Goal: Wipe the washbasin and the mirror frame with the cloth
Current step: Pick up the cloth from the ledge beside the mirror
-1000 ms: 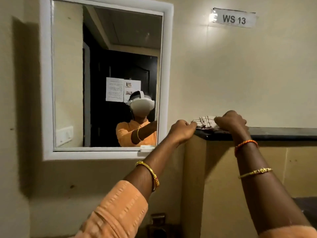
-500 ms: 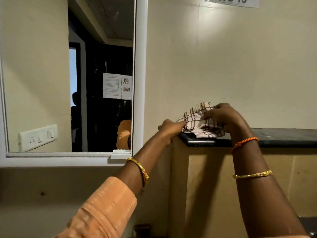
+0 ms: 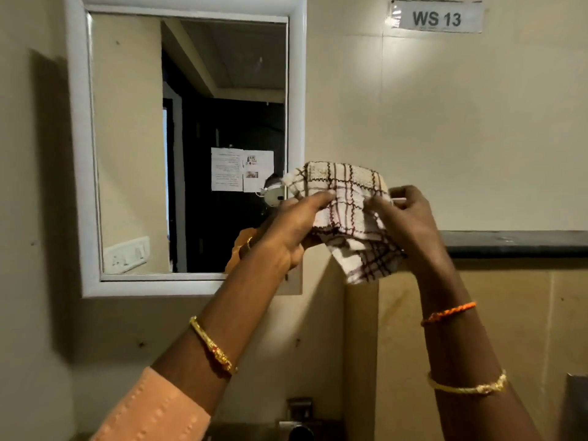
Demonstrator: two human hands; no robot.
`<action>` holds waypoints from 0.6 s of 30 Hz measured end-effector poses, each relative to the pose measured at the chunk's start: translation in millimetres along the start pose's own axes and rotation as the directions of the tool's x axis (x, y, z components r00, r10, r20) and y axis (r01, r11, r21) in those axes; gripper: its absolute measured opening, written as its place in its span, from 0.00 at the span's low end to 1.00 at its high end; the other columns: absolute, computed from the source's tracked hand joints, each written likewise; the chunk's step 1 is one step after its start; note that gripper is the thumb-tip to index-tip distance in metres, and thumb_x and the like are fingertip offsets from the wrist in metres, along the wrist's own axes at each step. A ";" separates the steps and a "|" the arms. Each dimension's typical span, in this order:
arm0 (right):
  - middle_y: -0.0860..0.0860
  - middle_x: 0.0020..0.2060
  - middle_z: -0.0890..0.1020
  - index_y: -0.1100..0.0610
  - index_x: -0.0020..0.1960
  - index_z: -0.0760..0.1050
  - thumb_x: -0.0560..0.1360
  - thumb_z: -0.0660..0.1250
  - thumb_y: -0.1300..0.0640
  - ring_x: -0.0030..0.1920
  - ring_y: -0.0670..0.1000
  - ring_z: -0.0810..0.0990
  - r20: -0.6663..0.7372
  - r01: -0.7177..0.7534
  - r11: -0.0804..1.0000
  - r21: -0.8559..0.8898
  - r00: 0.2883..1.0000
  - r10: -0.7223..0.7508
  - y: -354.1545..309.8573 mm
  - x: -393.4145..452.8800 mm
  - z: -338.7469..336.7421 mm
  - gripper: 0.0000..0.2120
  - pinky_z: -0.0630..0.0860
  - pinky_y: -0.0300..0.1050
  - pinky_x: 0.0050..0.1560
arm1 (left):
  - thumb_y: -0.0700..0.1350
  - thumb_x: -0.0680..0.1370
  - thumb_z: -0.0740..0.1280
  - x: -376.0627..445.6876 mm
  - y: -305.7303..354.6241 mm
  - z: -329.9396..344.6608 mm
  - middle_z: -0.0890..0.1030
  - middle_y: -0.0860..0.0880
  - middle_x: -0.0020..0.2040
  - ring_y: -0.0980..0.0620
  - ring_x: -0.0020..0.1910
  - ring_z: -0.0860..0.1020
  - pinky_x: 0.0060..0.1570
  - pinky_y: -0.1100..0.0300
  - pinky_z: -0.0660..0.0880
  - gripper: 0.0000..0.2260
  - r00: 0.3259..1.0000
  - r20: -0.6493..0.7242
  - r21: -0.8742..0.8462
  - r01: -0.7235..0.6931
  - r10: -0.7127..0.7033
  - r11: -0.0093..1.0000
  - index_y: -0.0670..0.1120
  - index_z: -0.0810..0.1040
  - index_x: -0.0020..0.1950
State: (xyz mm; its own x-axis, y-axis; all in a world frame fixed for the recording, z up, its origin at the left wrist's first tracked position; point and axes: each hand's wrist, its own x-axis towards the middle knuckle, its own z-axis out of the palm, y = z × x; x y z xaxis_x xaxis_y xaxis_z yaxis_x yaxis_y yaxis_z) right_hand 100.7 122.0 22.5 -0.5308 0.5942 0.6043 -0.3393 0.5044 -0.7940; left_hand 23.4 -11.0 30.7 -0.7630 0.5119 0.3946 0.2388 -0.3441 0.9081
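Observation:
A white cloth with dark brown checks (image 3: 348, 218) hangs bunched between my two hands, in front of the wall and the mirror's lower right corner. My left hand (image 3: 292, 227) grips its left side. My right hand (image 3: 410, 227) pinches its right side. The mirror's white frame (image 3: 78, 154) hangs on the cream wall at the left. The washbasin is hidden below the view; only a metal tap (image 3: 299, 418) shows at the bottom edge.
A dark stone ledge (image 3: 515, 245) runs along the right wall at hand height. A sign reading WS 13 (image 3: 436, 18) is fixed high on the wall. The mirror reflects a dark door with papers on it.
Both hands have lifted the cloth off the dark ledge and brought it leftward toward the mirror's corner. The view has swung, showing the whole frame again.

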 end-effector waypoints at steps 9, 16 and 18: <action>0.49 0.66 0.64 0.49 0.69 0.64 0.69 0.68 0.39 0.65 0.47 0.68 0.200 0.396 0.914 -0.089 0.906 -0.373 -53.2 -116.8 114.2 0.32 0.70 0.38 0.64 | 0.49 0.76 0.67 -80.2 32.3 -111.4 0.83 0.48 0.45 0.51 0.42 0.80 0.31 0.63 0.76 0.09 0.994 -0.105 0.191 -0.015 0.035 0.981 0.46 0.79 0.52; 0.49 0.73 0.62 0.42 0.73 0.56 0.65 0.69 0.41 0.71 0.49 0.66 0.231 0.360 0.923 0.137 0.894 -0.383 -69.8 -161.7 196.6 0.40 0.69 0.56 0.69 | 0.56 0.77 0.60 -121.4 61.1 -189.1 0.85 0.45 0.49 0.47 0.50 0.81 0.51 0.52 0.78 0.14 0.998 -0.043 0.257 -0.032 0.045 0.966 0.50 0.81 0.49; 0.50 0.70 0.68 0.45 0.73 0.59 0.68 0.71 0.55 0.67 0.49 0.71 0.149 0.407 0.904 0.132 0.893 -0.424 -68.0 -162.2 214.1 0.37 0.74 0.55 0.64 | 0.61 0.76 0.58 -124.5 67.0 -200.8 0.84 0.48 0.52 0.48 0.54 0.80 0.58 0.48 0.74 0.18 0.999 0.010 0.314 -0.053 0.053 0.948 0.52 0.81 0.51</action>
State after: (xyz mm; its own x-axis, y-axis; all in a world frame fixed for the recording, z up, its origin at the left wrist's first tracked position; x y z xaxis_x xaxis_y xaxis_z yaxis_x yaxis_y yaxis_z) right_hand 43.6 -142.9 -35.7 -0.4457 0.2235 0.8668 -0.6251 0.6154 -0.4801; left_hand 13.8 -255.8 14.3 -0.7435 0.5008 0.4431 0.4554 -0.1061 0.8840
